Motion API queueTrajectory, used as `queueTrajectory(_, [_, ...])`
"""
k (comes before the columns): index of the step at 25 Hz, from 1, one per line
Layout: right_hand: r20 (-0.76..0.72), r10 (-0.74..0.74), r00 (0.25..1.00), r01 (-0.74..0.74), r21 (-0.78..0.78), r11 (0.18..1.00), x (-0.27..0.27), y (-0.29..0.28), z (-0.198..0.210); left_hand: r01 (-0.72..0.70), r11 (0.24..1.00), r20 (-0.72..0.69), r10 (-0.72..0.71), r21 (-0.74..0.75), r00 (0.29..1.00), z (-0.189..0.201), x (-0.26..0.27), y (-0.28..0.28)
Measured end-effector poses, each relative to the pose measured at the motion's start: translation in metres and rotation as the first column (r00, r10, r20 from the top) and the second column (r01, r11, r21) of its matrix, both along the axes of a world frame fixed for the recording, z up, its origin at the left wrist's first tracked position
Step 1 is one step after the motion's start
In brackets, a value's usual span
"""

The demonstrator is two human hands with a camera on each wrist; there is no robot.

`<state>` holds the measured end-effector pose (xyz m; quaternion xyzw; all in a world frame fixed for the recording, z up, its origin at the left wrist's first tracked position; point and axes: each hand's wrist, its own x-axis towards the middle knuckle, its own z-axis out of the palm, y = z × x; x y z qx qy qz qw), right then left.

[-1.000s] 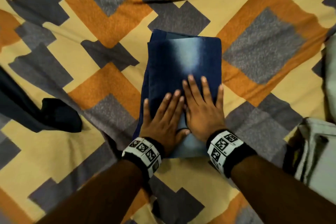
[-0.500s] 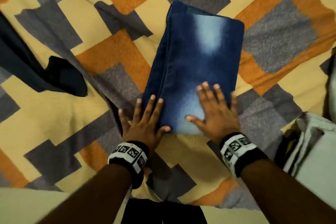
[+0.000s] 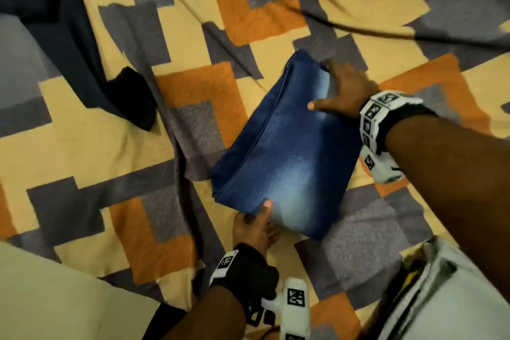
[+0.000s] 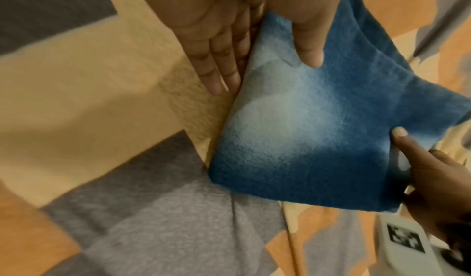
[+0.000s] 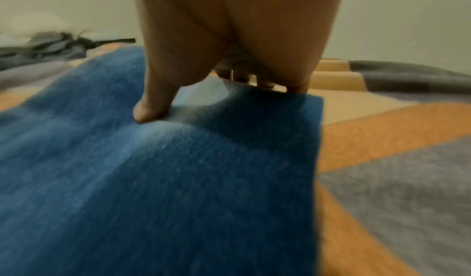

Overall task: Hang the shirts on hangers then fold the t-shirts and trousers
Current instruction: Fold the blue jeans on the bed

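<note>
The left hand (image 3: 255,226) has its fingers tucked under the near edge of the jeans (image 3: 287,152), so only the thumb shows on top. The right hand (image 3: 346,90) hides its fingertips past the far corner; whether they curl under cannot be told. The right wrist view is smeared by blur, the denim weave lost. A dark garment (image 3: 82,58) runs off the upper left edge. A pale garment (image 3: 447,292) is cut off at the lower right corner, its kind unclear.
</note>
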<state>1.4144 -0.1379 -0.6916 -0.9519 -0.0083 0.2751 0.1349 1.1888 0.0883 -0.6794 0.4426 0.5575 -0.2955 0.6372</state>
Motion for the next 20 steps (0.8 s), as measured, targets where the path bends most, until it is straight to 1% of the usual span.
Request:
queueTrajectory(1, [0.03, -0.007, 1.0, 0.007, -0.013, 1.0, 0.009, -0.004, -0.01, -0.045, 0.999, 0.036, 0.046, -0.014, 0.998, -0.003, 0.001, -0.007])
queueTrajectory(2, [0.057, 0.001, 0.998, 0.0, -0.031, 1.0, 0.014, -0.008, -0.017, -0.083, 0.997, 0.067, 0.082, 0.002, 0.994, -0.006, 0.002, -0.011])
queueTrajectory(3, [0.06, -0.017, 0.998, 0.018, -0.03, 0.999, 0.019, -0.011, -0.021, -0.092, 0.995, 0.097, 0.088, 0.043, 0.991, -0.008, 0.001, -0.012])
queueTrajectory(4, [0.046, -0.049, 0.998, 0.049, 0.003, 0.999, 0.024, -0.014, -0.021, -0.088, 0.992, 0.127, 0.077, 0.087, 0.989, -0.008, 0.001, -0.013])
queueTrajectory(6, [-0.079, -0.096, 0.992, 0.103, 0.104, 0.989, 0.033, -0.018, -0.011, -0.107, 0.987, 0.174, 0.085, 0.12, 0.981, -0.005, 0.004, -0.017])
queueTrajectory(8, [-0.185, -0.102, 0.977, 0.131, 0.153, 0.98, 0.029, -0.028, 0.011, -0.138, 0.981, 0.2, 0.109, 0.137, 0.974, 0.002, 0.007, -0.027])
queueTrajectory(10, [-0.188, -0.083, 0.979, 0.124, 0.217, 0.968, 0.014, -0.043, 0.028, -0.158, 0.979, 0.221, 0.126, 0.132, 0.967, 0.01, 0.015, -0.036])
queueTrajectory(11, [-0.177, -0.06, 0.982, 0.109, 0.28, 0.954, 0.004, -0.051, 0.034, -0.162, 0.977, 0.261, 0.121, 0.141, 0.958, 0.012, 0.018, -0.037])
queueTrajectory(12, [-0.159, -0.047, 0.986, 0.101, 0.351, 0.931, -0.009, -0.062, 0.039, -0.154, 0.976, 0.33, 0.096, 0.153, 0.939, 0.016, 0.022, -0.036])
queueTrajectory(13, [-0.141, -0.064, 0.988, 0.118, 0.424, 0.898, -0.024, -0.077, 0.047, -0.13, 0.98, 0.411, 0.059, 0.148, 0.91, 0.019, 0.026, -0.036])
queueTrajectory(14, [-0.125, -0.114, 0.986, 0.162, 0.499, 0.851, -0.042, -0.095, 0.055, -0.075, 0.986, 0.486, -0.006, 0.148, 0.874, 0.025, 0.031, -0.04])
queueTrajectory(15, [-0.116, -0.184, 0.976, 0.217, 0.567, 0.795, -0.058, -0.111, 0.062, -0.015, 0.986, 0.551, -0.08, 0.165, 0.831, 0.032, 0.037, -0.04])
queueTrajectory(17, [-0.104, -0.347, 0.932, 0.324, 0.666, 0.672, -0.109, -0.165, 0.078, 0.119, 0.972, 0.646, -0.223, 0.201, 0.73, 0.048, 0.042, -0.068])
queueTrajectory(18, [-0.102, -0.431, 0.897, 0.376, 0.688, 0.621, -0.138, -0.195, 0.082, 0.183, 0.961, 0.671, -0.276, 0.207, 0.688, 0.056, 0.042, -0.09])
queueTrajectory(20, [-0.096, -0.61, 0.787, 0.49, 0.698, 0.522, -0.202, -0.258, 0.091, 0.312, 0.928, 0.692, -0.362, 0.203, 0.625, 0.063, 0.033, -0.146])
